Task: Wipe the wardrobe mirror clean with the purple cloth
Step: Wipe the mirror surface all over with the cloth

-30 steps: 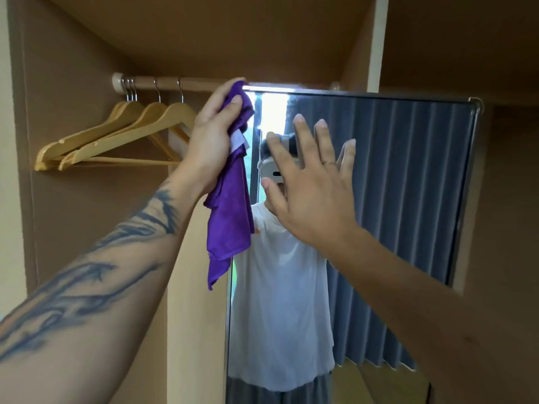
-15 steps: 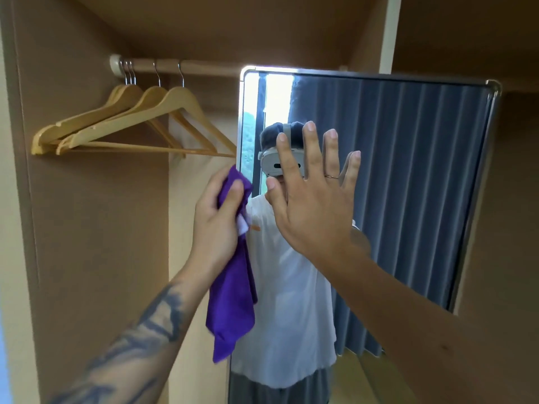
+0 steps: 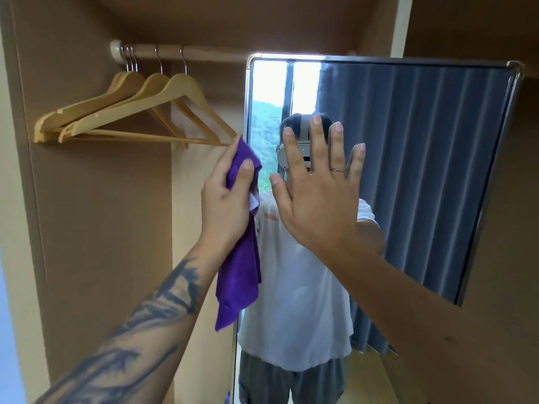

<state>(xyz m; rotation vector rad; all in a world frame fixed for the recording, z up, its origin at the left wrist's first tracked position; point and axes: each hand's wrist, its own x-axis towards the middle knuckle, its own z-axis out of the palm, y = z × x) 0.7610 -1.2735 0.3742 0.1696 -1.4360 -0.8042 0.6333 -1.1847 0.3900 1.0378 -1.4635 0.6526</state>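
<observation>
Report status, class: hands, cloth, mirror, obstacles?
Left hand grips cloth at mirror's left edge. Right hand open, flat towards the glass. Hangers close left of cloth.

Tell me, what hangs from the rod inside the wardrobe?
Bare wooden hangers hang from the rod, left of the mirror. The rod's right part runs behind the mirror, so anything hanging there is hidden.

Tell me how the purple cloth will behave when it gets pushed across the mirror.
The soft purple cloth looks floppy: its free end hangs limp below the left hand gripping it. It likely bunches rather than slides flat. It seems light, held by a few fingers.
</observation>
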